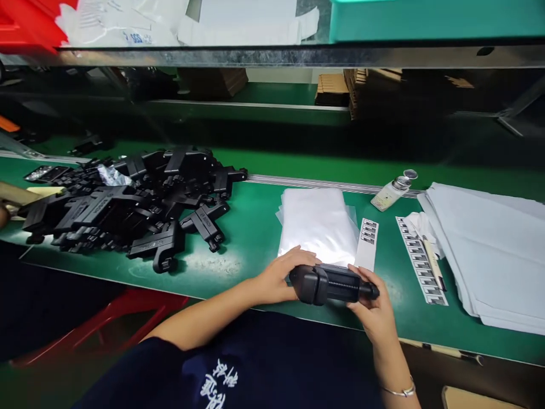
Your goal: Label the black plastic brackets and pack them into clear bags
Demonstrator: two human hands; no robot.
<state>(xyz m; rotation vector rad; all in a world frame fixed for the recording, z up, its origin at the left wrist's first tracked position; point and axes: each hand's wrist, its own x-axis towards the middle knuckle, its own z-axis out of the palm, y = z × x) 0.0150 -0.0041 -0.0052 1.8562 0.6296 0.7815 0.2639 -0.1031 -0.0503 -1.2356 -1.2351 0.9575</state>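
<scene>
A black plastic part [330, 284] is held over the front edge of the green bench [251, 238] by both my hands. My left hand [283, 275] wraps its fingers round the part's thick left end. My right hand [372, 309] grips the narrow right end from below. Just behind the part lies a stack of clear plastic bags [317, 221], and a short strip of barcode labels [368, 241] rests beside it.
A big pile of several black plastic parts [131, 207] covers the bench's left. A small bottle [394, 192], a long label strip [419, 258] with a pen [432, 261], and stacked white sheets [494, 250] lie right. A red stool [106, 324] stands below left.
</scene>
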